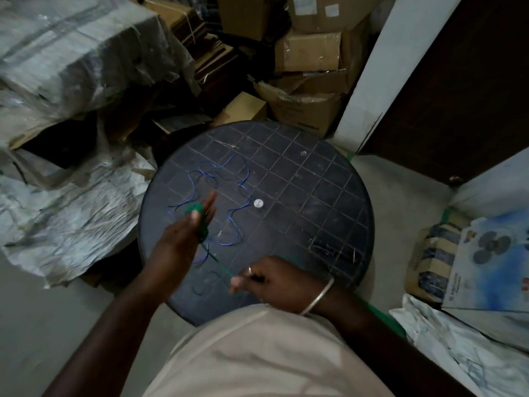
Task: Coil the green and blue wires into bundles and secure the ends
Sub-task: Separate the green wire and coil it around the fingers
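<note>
Two hands | left hand (183, 239) grips green wire coil (197, 217) | right hand (272, 279) pinches its tail

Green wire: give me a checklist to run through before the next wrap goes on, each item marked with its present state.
1. Green coil seated around the left hand: ok, wound over the fingers.
2. Free green strand gripped by the right hand: ok, pinched at the fingertips.
3. Strand clear of the blue wire: not ok, it crosses blue loops on the round table.
4. Strand tension: cannot tell, too blurred.
5. Blue wire coiled: not ok, it lies loose.
6. Green end secured: not ok, not yet tied.
</note>
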A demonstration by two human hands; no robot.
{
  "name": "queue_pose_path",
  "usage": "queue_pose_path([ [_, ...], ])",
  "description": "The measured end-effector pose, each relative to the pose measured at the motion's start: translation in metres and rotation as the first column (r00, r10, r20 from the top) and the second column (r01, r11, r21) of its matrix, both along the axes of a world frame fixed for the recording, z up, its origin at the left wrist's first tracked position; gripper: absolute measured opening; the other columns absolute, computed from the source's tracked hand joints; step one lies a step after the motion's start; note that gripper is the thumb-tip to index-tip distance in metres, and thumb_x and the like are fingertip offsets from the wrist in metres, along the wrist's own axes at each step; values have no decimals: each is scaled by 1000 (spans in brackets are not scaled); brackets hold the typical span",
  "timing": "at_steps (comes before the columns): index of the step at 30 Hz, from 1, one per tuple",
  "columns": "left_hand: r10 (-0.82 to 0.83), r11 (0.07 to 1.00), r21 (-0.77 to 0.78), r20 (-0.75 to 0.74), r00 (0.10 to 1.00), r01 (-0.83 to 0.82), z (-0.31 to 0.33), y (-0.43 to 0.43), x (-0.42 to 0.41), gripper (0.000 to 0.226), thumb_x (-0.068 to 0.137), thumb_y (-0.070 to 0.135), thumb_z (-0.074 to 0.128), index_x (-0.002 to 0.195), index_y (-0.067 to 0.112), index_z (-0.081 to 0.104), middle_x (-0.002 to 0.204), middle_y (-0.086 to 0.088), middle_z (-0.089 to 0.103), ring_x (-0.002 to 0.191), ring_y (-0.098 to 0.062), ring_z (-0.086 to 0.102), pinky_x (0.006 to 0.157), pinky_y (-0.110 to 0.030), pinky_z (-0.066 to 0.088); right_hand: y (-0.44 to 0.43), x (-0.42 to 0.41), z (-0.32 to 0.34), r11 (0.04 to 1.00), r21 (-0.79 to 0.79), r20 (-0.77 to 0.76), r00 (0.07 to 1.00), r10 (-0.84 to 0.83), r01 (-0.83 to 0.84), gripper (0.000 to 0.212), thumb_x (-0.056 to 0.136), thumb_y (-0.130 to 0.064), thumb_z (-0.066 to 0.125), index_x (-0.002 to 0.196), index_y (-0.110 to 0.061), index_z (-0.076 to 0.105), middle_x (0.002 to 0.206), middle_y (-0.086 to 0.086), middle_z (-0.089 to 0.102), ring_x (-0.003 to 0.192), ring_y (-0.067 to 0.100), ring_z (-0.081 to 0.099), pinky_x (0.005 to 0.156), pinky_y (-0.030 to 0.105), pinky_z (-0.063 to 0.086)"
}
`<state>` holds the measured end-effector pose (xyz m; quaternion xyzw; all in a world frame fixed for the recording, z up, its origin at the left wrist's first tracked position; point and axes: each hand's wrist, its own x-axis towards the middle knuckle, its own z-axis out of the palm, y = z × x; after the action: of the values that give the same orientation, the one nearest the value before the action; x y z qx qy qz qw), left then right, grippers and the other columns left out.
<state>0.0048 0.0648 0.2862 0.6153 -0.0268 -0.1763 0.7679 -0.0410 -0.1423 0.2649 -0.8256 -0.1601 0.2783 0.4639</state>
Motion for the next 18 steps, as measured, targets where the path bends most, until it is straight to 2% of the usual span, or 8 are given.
queue_pose_path([
  [3, -149, 872, 477, 54, 987, 105, -22, 7, 0, 40, 101, 39, 48, 138, 25, 57, 124, 17, 69, 125, -5, 58, 110, -22, 35, -10, 4, 24, 991, 126, -16, 998, -54, 55, 30, 92, -44, 55, 77, -24, 72, 73, 26, 66, 59, 35, 56, 59, 38, 49],
  [6, -272, 896, 295, -225, 936, 332, -30, 15, -9, 54, 84, 62, 58, 119, 24, 73, 49, -1, 60, 45, -18, 57, 82, -40, 50, -37, 23, 51, 876, 327, -179, 934, -310, 354, 30, 95, -25, 57, 67, -19, 65, 54, 19, 35, 45, 16, 31, 41, 21, 28],
  [8, -419, 899, -34, -358, 835, 436, -24, 21, -15, 60, 89, 54, 57, 117, 3, 71, 36, 4, 34, 34, -12, 36, 78, -41, 55, -53, 37, 52, 808, 342, -233, 876, -422, 480, 30, 99, -21, 54, 73, -10, 64, 48, 5, 28, 39, 10, 24, 39, 17, 21],
  [11, -589, 618, -741, -214, 779, 263, 1, 20, -23, 58, 107, 34, 27, 134, -12, 49, 44, -5, 43, 45, -19, 44, 96, -40, 48, -51, 46, 27, 803, 252, -148, 841, -520, 541, 26, 95, -24, 63, 71, -14, 65, 41, -7, 37, 38, 4, 30, 40, 18, 27],
  [13, -455, 484, -872, -176, 873, 77, 14, 15, -18, 57, 108, 35, 15, 148, 1, 37, 107, -26, 70, 101, -33, 64, 119, -41, 24, -39, 40, 13, 850, 201, -27, 870, -492, 487, 29, 93, -27, 67, 67, -15, 68, 46, -3, 52, 49, 0, 43, 51, 23, 41],
  [14, -382, 439, -898, -176, 907, 10, 20, 13, -15, 55, 109, 36, 14, 151, 7, 34, 144, -29, 48, 136, -35, 44, 123, -41, 10, -31, 33, 10, 892, 170, 11, 904, -427, 419, 31, 93, -29, 66, 67, -13, 70, 48, 1, 52, 51, 0, 44, 54, 25, 43],
  [16, -251, 477, -877, -188, 950, -48, 23, 8, -6, 50, 110, 35, 20, 152, 12, 33, 162, -24, 16, 152, -31, 11, 124, -40, 2, -15, 14, 14, 964, 121, 13, 971, -240, 237, 33, 95, -33, 62, 72, -12, 74, 47, -2, 52, 48, -1, 41, 53, 21, 38],
  [18, -35, 812, -582, -117, 992, -40, 18, 8, -3, 48, 107, 33, 33, 151, 13, 38, 160, -14, 30, 151, -24, 21, 123, -39, 13, -1, -1, 22, 992, 91, 12, 996, -84, 82, 30, 95, -37, 60, 85, -14, 77, 65, 0, 71, 57, 3, 59, 61, 28, 49],
])
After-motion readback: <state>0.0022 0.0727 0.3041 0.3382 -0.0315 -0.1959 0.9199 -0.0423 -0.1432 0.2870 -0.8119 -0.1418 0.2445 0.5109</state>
